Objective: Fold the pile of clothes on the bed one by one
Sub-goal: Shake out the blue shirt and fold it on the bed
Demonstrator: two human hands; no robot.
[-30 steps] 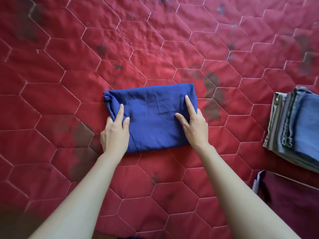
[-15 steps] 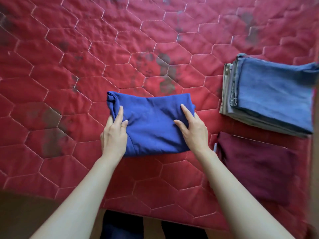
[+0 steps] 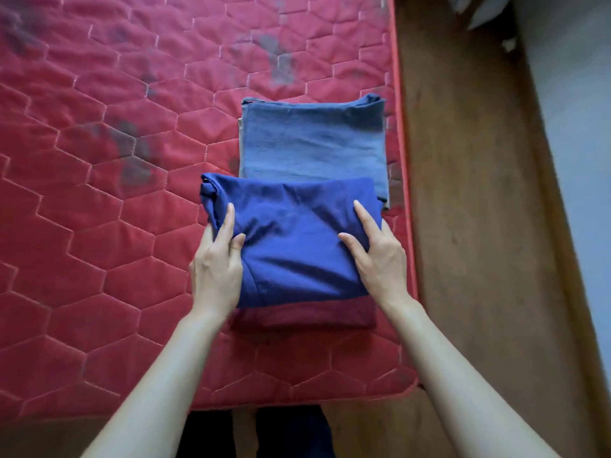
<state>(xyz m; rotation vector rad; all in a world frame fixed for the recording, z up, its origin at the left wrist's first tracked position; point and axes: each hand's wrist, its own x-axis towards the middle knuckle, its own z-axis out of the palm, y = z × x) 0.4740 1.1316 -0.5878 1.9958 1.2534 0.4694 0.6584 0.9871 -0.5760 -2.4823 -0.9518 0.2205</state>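
Folded royal-blue garment (image 3: 297, 239) gripped at both sides, left hand (image 3: 216, 269) and right hand (image 3: 380, 259), fingers curled round its edges, over maroon folded piece (image 3: 304, 317) near bed (image 3: 99, 259) edge. Denim stack (image 3: 314, 143) beyond. No unfolded pile visible; likely nearly done.

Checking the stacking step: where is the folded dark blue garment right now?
Head view, centre: the dark blue garment is gripped by the left hand and right hand over the maroon garment, just in front of the light blue stack.
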